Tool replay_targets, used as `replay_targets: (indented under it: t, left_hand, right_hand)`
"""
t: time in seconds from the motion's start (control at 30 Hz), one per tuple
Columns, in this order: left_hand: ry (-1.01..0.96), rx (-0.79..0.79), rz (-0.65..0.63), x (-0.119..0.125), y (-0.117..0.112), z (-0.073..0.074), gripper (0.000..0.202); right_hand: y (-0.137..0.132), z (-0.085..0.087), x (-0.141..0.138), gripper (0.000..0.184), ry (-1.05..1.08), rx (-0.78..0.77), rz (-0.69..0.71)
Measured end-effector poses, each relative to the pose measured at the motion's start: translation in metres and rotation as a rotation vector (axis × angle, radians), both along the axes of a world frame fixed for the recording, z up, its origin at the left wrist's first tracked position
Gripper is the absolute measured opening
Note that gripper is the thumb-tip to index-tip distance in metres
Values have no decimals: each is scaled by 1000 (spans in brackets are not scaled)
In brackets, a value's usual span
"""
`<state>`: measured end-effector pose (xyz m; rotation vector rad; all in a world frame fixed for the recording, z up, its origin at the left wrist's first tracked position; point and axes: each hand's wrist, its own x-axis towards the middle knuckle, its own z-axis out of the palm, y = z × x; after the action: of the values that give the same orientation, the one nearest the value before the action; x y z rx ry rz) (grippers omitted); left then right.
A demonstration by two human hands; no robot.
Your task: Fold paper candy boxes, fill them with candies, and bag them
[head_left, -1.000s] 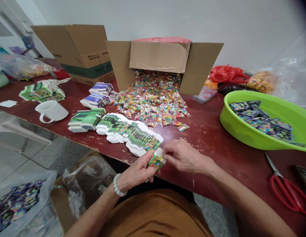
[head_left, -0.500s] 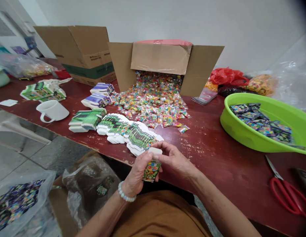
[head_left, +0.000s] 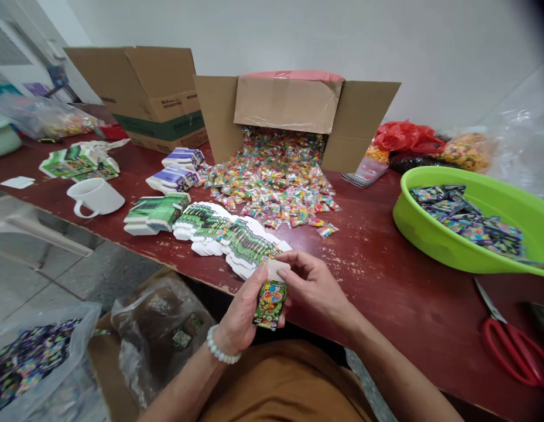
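Note:
My left hand (head_left: 240,313), with a white bead bracelet at the wrist, is closed round a small green printed box (head_left: 270,303) held upright over the table's front edge. My right hand (head_left: 315,287) pinches the box's white top flap between thumb and fingers. Just beyond the hands lies a fanned row of flat green box blanks (head_left: 230,237). Further back, a heap of small coloured candy packets (head_left: 276,187) spills out of a cardboard box lying on its side (head_left: 293,105).
A green basin (head_left: 434,240) with dark packets stands at the right, red scissors (head_left: 513,346) near the front right corner. Stacks of folded blanks (head_left: 155,212), a white mug (head_left: 96,196) and another carton (head_left: 149,94) sit at the left. Plastic bags (head_left: 30,351) hang below the red table (head_left: 386,258).
Both hands drew the small box back towards my body and turned it upright. The white top flap went from open to being pressed down by my right fingers.

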<state>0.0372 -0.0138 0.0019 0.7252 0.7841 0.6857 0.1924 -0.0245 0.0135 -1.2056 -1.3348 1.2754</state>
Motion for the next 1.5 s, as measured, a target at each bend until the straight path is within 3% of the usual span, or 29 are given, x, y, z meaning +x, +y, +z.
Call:
replay_targets:
  t: [0.07,0.17,0.53,0.63,0.73,0.83,0.97,1.3,1.5]
  left_hand:
    - [41,97,6,0,-1,-1,45]
    - [66,162,-6,0,-1,1,41]
    - [-38,18,68,0,1,4,41]
    - [-29,34,72,0,1,3,39]
    - [-25,22,50,1,1,3,39]
    - [-106,-131,-2,2,4,6,49]
    - [-178,-235,-24,2,6,12,53]
    - [-71,-133,5,6,5,2,58]
    - [-134,-201,-5,-1,9,2,44]
  right_hand:
    - [3,1,-1,25,141,-153,97]
    - [7,4,1,25,222,-213,153]
    - [7,-16,6,34,624,-314,201]
    - [7,-17,2,32,542,-264,185]
    - [6,-13,-3,24,330,-146,97]
    - [3,-6,-4,19,98,68,20]
    - [0,3,-1,19,-124,340,72]
    - [11,-3,-1,18,88,-106,44]
    - [-4,-1,-2,23,20,-16,146]
